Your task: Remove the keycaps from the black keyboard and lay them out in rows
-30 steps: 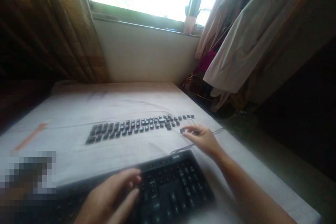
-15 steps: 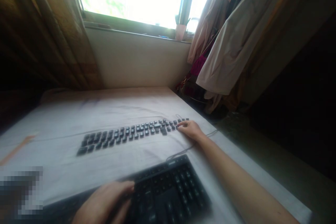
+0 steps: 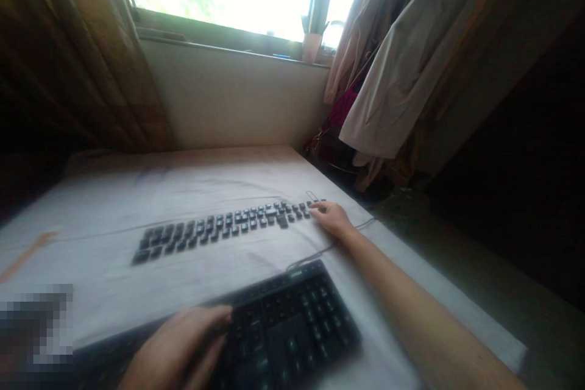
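Observation:
A black keyboard (image 3: 329,311) lies at the front on a pale cloth, its key area partly bare of keycaps. My left hand (image 3: 173,347) is over its middle, fingers curled and closed against it, blurred. Behind the keyboard, loose black keycaps (image 3: 219,225) are laid out in rows. At the right end of these rows my right hand (image 3: 333,216) reaches down, thumb and forefinger pinched at a keycap, which the fingers mostly hide. Just past the fingertips lies a thin wire loop (image 3: 311,196).
A cable (image 3: 315,254) runs from the keyboard toward the right edge of the cloth-covered surface (image 3: 228,177). An orange strip (image 3: 30,253) lies at left. Beyond are a window, a pot (image 3: 311,47) on its sill, a curtain (image 3: 123,73) and hanging clothes (image 3: 388,85).
The whole view has shifted slightly, so things sit a little higher in it. My right hand stays at the right end of the keycap rows; my left hand stays on the keyboard.

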The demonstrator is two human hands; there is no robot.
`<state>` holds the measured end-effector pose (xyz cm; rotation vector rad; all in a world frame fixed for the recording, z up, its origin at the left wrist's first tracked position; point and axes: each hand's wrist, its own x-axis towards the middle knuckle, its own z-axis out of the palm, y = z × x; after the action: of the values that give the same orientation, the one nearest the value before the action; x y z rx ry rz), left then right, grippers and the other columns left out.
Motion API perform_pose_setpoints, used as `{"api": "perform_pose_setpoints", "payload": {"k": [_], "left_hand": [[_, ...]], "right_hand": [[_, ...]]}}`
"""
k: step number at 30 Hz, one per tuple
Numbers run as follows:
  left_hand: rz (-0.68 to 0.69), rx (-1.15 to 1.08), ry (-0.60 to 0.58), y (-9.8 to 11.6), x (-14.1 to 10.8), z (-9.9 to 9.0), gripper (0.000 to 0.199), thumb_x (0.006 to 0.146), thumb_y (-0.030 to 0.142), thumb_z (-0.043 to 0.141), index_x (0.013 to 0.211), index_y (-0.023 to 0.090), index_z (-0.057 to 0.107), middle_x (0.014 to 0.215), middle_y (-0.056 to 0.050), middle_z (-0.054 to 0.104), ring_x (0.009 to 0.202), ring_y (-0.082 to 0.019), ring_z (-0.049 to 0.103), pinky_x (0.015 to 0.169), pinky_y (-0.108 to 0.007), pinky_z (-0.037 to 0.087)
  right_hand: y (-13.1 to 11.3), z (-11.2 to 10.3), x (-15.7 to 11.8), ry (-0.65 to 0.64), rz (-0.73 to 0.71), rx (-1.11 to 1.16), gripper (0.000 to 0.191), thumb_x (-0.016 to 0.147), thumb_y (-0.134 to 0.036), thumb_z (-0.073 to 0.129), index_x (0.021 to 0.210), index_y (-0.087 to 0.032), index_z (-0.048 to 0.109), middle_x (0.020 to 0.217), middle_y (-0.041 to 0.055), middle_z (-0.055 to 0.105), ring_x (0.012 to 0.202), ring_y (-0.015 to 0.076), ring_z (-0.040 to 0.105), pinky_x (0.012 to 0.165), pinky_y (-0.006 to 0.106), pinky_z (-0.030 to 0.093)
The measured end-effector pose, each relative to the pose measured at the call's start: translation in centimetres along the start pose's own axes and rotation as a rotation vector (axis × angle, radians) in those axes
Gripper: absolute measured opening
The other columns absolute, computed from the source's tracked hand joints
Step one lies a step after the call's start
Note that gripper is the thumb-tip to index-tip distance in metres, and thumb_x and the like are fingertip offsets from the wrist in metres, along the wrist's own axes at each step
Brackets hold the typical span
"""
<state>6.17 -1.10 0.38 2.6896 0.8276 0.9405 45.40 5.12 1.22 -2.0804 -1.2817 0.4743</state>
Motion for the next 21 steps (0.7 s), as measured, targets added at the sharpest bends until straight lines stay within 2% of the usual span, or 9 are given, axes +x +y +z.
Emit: {"api": "perform_pose_setpoints", "payload": {"k": [2,5,8,10,11,13,16,19,21], "left_hand": [[0.02,0.056,-0.037,-0.2,-0.2,-0.1,0.031,0.09,0.038,0.061,0.12,0.035,0.06,0.107,0.003,0.077,0.092,-0.019,0.075,0.082,-0.023,0.06],[-0.013,0.142,-0.103,0.1,-0.8,0.1,0.048,0.088,0.043,0.061,0.134,0.036,0.051,0.127,0.001,0.069,0.113,-0.026,0.068,0.095,-0.037,0.057],[-0.061,0.179,-0.177,1.0,-1.5,0.4,0.073,0.085,0.049,0.061,0.15,0.037,0.03,0.149,-0.002,0.051,0.133,-0.034,0.051,0.109,-0.055,0.043],[-0.082,0.183,-0.238,1.6,-1.8,0.6,0.089,0.079,0.051,0.064,0.155,0.036,0.02,0.155,-0.003,0.041,0.139,-0.037,0.041,0.114,-0.06,0.033],[-0.08,0.185,-0.272,1.8,-1.8,0.6,0.096,0.076,0.053,0.067,0.156,0.035,0.016,0.157,-0.004,0.038,0.14,-0.038,0.038,0.115,-0.061,0.031],[-0.065,0.195,-0.351,2.2,-1.7,0.5,0.107,0.07,0.056,0.071,0.157,0.034,0.012,0.159,-0.005,0.033,0.142,-0.039,0.034,0.115,-0.062,0.029],[-0.068,0.214,-0.411,2.7,-1.4,0.3,0.111,0.068,0.056,0.071,0.157,0.032,0.009,0.161,-0.006,0.028,0.144,-0.04,0.03,0.115,-0.062,0.027],[-0.111,0.237,-0.408,3.0,-1.1,0.0,0.111,0.068,0.05,0.071,0.157,0.033,0.007,0.162,-0.006,0.026,0.145,-0.039,0.027,0.116,-0.062,0.025],[-0.11,0.229,-0.448,2.9,-0.8,-0.3,0.112,0.067,0.046,0.072,0.157,0.035,0.006,0.161,-0.007,0.026,0.145,-0.039,0.028,0.115,-0.063,0.026]], "right_hand": [[0.1,-0.6,-0.3,0.061,-0.014,0.099,0.026,0.093,-0.04,0.062,0.101,-0.016,0.069,0.103,0.0079,0.071,0.097,0.0231,0.066,0.086,0.038,0.053],[0.0,-2.1,-1.6,0.139,-0.031,0.283,0.05,0.089,-0.061,0.053,0.091,-0.015,0.072,0.081,0.0087,0.072,0.08,0.0235,0.069,0.07,0.032,0.053],[-0.3,-3.4,-4.0,0.166,-0.058,0.46,0.075,0.088,-0.077,0.028,0.095,-0.016,0.071,0.085,0.0104,0.073,0.071,0.0194,0.068,0.059,0.028,0.052],[-0.5,-3.7,-6.0,0.153,-0.07,0.578,0.081,0.084,-0.082,0.024,0.086,-0.017,0.071,0.08,0.0099,0.072,0.068,0.0179,0.067,0.058,0.027,0.052],[-0.6,-3.7,-6.9,0.134,-0.063,0.655,0.08,0.081,-0.085,0.028,0.078,-0.017,0.071,0.071,0.0085,0.069,0.062,0.0166,0.064,0.054,0.026,0.05],[-0.7,-3.4,-8.7,0.073,-0.035,0.728,0.077,0.077,-0.086,0.036,0.063,-0.017,0.067,0.051,0.0024,0.056,0.044,0.0116,0.05,0.041,0.023,0.039],[-0.9,-2.8,-10.4,-0.103,-0.023,0.701,0.075,0.075,-0.086,0.04,0.06,-0.017,0.063,0.042,-0.0044,0.041,0.036,0.0072,0.034,0.035,0.021,0.024],[-1.2,-2.4,-10.9,-0.256,-0.04,0.679,0.066,0.071,-0.082,0.055,0.066,-0.017,0.062,0.044,-0.0068,0.044,0.036,0.0063,0.036,0.036,0.02,0.025],[-1.2,-2.3,-11.0,-0.326,-0.035,0.668,0.055,0.067,-0.071,0.07,0.071,-0.017,0.061,0.046,-0.0068,0.049,0.039,0.0071,0.043,0.039,0.02,0.033]]}}
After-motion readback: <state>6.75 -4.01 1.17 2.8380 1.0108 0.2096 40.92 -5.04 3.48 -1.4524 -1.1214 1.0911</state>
